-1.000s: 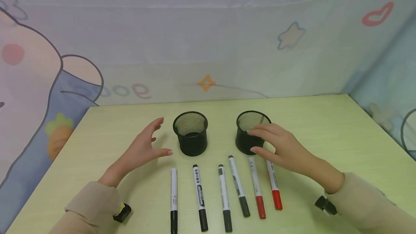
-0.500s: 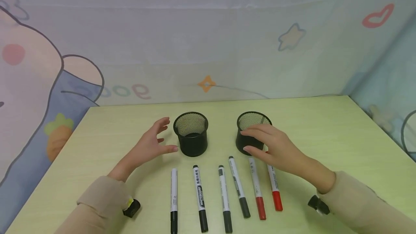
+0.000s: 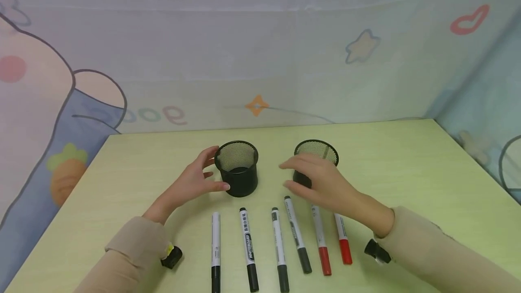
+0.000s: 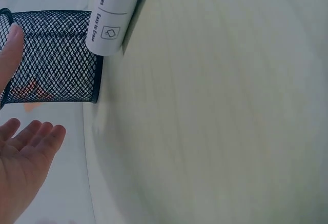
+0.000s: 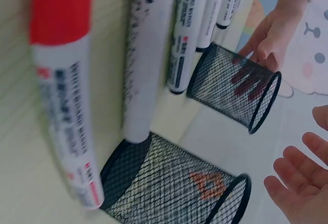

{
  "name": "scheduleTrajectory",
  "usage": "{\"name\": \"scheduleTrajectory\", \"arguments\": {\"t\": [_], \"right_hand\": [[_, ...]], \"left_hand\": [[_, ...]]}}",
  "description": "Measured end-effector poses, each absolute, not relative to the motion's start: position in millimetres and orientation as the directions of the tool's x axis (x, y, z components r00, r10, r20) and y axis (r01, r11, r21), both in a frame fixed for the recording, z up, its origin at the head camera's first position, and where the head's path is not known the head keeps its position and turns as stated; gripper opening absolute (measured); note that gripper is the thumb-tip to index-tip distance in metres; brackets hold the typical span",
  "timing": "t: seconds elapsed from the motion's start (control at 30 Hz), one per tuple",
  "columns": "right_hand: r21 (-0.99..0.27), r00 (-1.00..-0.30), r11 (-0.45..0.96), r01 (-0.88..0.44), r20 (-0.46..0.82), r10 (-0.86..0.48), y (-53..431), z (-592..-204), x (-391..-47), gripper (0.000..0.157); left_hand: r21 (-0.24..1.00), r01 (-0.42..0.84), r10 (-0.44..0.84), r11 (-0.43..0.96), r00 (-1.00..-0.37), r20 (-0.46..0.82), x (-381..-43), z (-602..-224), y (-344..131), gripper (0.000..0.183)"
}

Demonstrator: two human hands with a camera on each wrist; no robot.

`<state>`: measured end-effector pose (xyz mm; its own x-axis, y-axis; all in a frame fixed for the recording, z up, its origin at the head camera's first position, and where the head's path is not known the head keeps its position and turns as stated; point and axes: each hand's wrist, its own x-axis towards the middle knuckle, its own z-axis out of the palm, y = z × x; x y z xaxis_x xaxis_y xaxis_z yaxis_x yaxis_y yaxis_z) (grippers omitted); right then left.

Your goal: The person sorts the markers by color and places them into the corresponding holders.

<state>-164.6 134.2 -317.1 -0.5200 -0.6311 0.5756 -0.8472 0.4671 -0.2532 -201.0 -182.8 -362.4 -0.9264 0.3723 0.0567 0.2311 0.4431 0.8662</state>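
A black mesh pen cup [image 3: 240, 182] stands upright on the left, and my left hand [image 3: 191, 182] curves beside it. The thumb overlaps its front and the fingertips are at its left rim; in the left wrist view a gap shows between the fingers [image 4: 43, 137] and the cup [image 4: 56, 60]. My right hand [image 3: 321, 180] hovers in front of a second mesh pen cup [image 3: 319, 148], fingers bent loosely and pointing left, nothing in them. It hides much of that cup. The right wrist view shows both cups, with the spread right fingers [image 5: 297, 172] apart from them.
Several whiteboard markers lie in a row before the cups: two with black caps [image 3: 249, 248], two with dark grey caps [image 3: 298, 234], two with red caps [image 3: 321, 238]. The right forearm passes over the red ones' upper ends. A printed cloth [image 3: 260, 58] hangs behind the table.
My left hand has moved right, up to the left cup. The right hand has shifted left across the front of the right cup. Cups and markers stay in place.
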Motion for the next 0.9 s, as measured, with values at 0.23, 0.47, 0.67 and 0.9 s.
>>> {"name": "scheduleTrajectory", "arguments": {"t": [0.23, 0.47, 0.67, 0.9], "right_hand": [[-0.286, -0.526, 0.444, -0.849, 0.535, -0.661, 113, -312, -162, 0.029], [-0.362, -0.561, 0.431, -0.827, 0.469, -0.682, 95, -311, -160, 0.027], [-0.482, -0.618, 0.415, -0.771, 0.412, -0.67, 83, -311, -159, 0.028], [-0.638, -0.684, 0.415, -0.648, 0.249, -0.686, 63, -313, -157, 0.028]], "left_hand": [[0.902, 0.195, 0.374, 0.385, -0.927, 0.041, -204, -361, -181, 0.101], [0.931, 0.183, 0.399, 0.317, -0.916, 0.045, -206, -358, -180, 0.099], [0.933, 0.201, 0.415, 0.298, -0.908, 0.063, -208, -358, -179, 0.097], [0.938, 0.206, 0.424, 0.279, -0.903, 0.073, -210, -360, -177, 0.094]]}}
